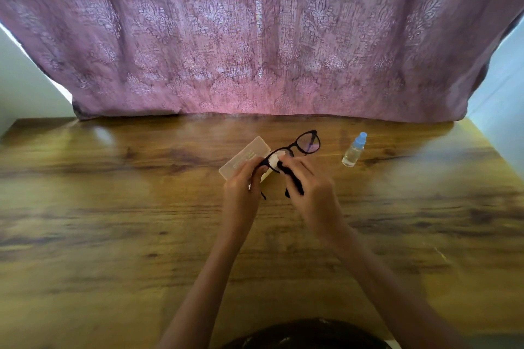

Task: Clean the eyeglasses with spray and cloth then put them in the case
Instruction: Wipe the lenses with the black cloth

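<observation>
Black-framed eyeglasses (307,143) are held above the wooden table (113,207), tilted up to the right. My left hand (241,193) grips the frame at its left end. My right hand (309,193) pinches a dark cloth (295,184) against the left lens, where a white patch shows; the cloth hangs down between the hands. A translucent white case (241,157) lies flat on the table just behind my left hand, partly hidden by it. A small clear spray bottle (354,150) with a blue cap stands to the right of the glasses, apart from both hands.
A purple patterned curtain (255,37) hangs along the table's far edge. Pale walls show at both sides. A dark garment (306,334) on my body fills the bottom middle.
</observation>
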